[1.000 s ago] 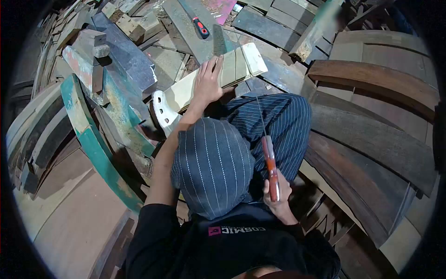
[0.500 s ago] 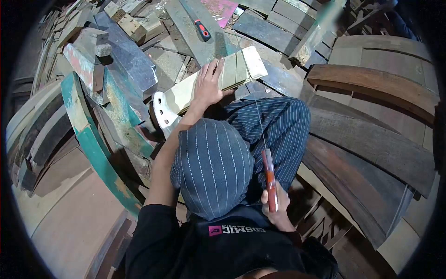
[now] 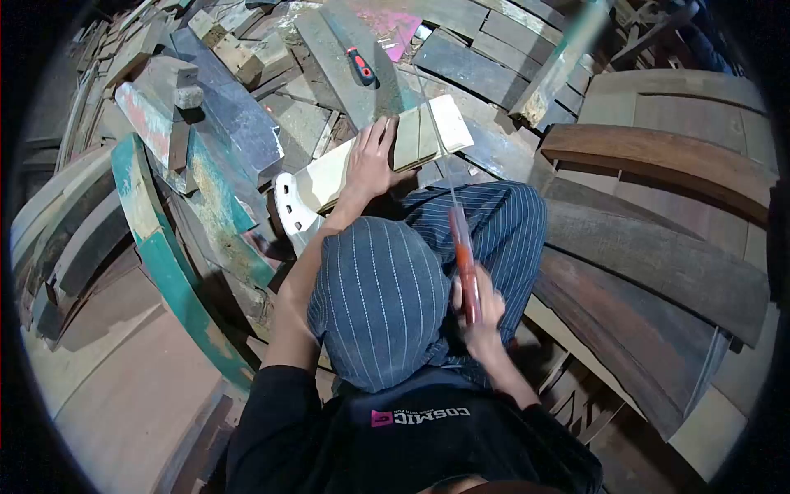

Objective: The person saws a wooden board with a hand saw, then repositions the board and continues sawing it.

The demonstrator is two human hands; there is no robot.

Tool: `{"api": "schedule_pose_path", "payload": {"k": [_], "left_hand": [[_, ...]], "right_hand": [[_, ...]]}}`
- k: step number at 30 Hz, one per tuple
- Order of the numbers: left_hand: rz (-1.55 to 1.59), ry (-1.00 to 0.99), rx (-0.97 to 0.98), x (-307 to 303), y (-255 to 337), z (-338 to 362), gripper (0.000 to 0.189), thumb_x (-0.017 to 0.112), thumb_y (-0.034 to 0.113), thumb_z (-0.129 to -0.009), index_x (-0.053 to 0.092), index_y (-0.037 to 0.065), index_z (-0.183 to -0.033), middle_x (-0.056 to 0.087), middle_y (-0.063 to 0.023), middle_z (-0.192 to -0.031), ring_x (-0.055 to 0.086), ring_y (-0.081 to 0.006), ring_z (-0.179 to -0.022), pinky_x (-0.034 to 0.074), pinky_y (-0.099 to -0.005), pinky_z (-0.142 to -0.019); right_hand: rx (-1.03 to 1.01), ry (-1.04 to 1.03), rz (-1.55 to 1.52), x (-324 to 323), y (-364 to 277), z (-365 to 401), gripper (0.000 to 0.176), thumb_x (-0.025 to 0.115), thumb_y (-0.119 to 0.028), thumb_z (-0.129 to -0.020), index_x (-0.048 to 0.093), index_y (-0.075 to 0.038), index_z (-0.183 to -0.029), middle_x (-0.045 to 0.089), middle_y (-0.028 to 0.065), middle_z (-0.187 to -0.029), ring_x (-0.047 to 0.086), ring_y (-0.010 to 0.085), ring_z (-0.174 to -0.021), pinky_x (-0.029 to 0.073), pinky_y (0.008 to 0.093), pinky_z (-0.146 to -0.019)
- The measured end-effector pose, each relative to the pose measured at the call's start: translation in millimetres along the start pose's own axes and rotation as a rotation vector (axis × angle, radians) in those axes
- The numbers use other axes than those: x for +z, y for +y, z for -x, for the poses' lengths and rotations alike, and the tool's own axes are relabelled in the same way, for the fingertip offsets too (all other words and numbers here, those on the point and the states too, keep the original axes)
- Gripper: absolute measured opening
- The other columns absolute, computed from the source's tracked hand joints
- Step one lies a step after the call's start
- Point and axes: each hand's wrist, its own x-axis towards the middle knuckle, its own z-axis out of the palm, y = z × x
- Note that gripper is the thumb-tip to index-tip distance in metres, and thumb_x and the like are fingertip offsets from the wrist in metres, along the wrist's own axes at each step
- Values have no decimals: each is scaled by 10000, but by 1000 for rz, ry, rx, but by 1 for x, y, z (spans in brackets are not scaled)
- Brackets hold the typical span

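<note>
A pale wooden board point(image 3: 329, 170) lies at a slant in front of my bent knees, its near left end against a white clog point(image 3: 295, 206) on my foot. My left hand point(image 3: 370, 167) holds the board from above, fingers across its top and thumb toward the near edge. Closed around the orange-red handle of a handsaw point(image 3: 466, 276) is my right hand point(image 3: 485, 306). The thin saw blade runs away from me and crosses the board near its right end. Motion blurs the saw somewhat.
A second tool with a red and black handle point(image 3: 360, 67) rests on a grey plank point(image 3: 333, 49) beyond the board. Painted wood blocks point(image 3: 222, 107) and a curved green piece point(image 3: 177, 272) lie left. A curved brown beam point(image 3: 658, 156) and dark planks point(image 3: 650, 255) are on the right.
My right hand has pushed the handsaw forward, away from me, so more blade reaches past the board. My left hand stays in place on the board.
</note>
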Motion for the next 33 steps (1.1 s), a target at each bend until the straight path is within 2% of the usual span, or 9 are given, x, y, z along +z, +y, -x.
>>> {"api": "schedule_pose_path", "payload": {"k": [2, 3, 7, 10, 12, 18, 21, 26, 33], "left_hand": [[17, -2, 1, -1, 2, 3, 1116, 934, 372, -582, 428, -5, -1502, 507, -210, -1429, 500, -395, -1284, 415, -480, -1110], [21, 1, 10, -4, 2, -1, 1122, 934, 374, -582, 422, -4, -1506, 507, -210, -1430, 499, -396, -1284, 414, -481, -1111], [21, 12, 22, -3, 2, 0, 1116, 923, 398, -596, 420, 4, -1511, 508, -204, -1427, 499, -401, -1282, 413, -488, -1111], [17, 31, 22, -2, 1, 0, 1075, 914, 384, -606, 444, 3, -1495, 510, -194, -1418, 506, -386, -1277, 425, -476, -1102], [24, 44, 28, -3, 0, 0, 1060, 911, 378, -607, 455, 1, -1487, 514, -191, -1414, 514, -371, -1268, 432, -462, -1095], [34, 34, 14, 0, -1, -3, 1117, 932, 397, -572, 444, 14, -1501, 520, -193, -1415, 507, -382, -1276, 423, -471, -1107], [21, 22, 8, -2, 0, -1, 1142, 935, 408, -566, 427, 32, -1518, 513, -188, -1426, 495, -382, -1298, 411, -479, -1120], [22, 26, 14, 1, 0, 1, 1153, 933, 413, -560, 420, 33, -1520, 506, -191, -1433, 494, -381, -1302, 406, -480, -1125], [11, 43, 31, 5, -10, -5, 1093, 912, 415, -604, 440, -16, -1490, 515, -220, -1420, 507, -385, -1283, 444, -469, -1090]], "right_hand": [[-32, -62, 101, -35, -7, 58, 382, 743, -222, -923, 665, 61, -1167, 733, 189, -946, 742, 326, -743, 589, 382, -630], [277, -427, 61, -67, -21, 67, 416, 741, -247, -919, 657, 62, -1185, 732, 193, -969, 741, 345, -771, 589, 393, -680], [268, -174, 0, -53, -24, 50, 428, 751, -207, -912, 639, 55, -1231, 742, 179, -948, 751, 335, -795, 585, 393, -728], [-112, -13, 23, 16, 4, -23, 320, 742, -84, -914, 645, 53, -1186, 727, 179, -916, 721, 289, -673, 551, 356, -565], [74, -11, -191, 42, -7, -60, 321, 751, -47, -905, 633, 68, -1180, 703, 201, -841, 725, 297, -649, 571, 358, -566], [-93, 38, 179, -4, 7, 14, 375, 777, -58, -864, 647, 75, -1190, 736, 190, -970, 734, 308, -707, 583, 366, -614], [428, -509, 23, -77, 5, 97, 452, 771, -310, -885, 679, 29, -1169, 701, 187, -841, 713, 362, -704, 568, 409, -634], [133, -35, 62, -43, 6, 84, 404, 759, -294, -906, 688, -59, -1227, 738, 160, -922, 726, 337, -744, 574, 395, -664], [-78, -6, -151, 64, 4, -54, 401, 785, -87, -876, 603, 82, -1190, 706, 218, -851, 724, 330, -644, 573, 387, -554]]}}
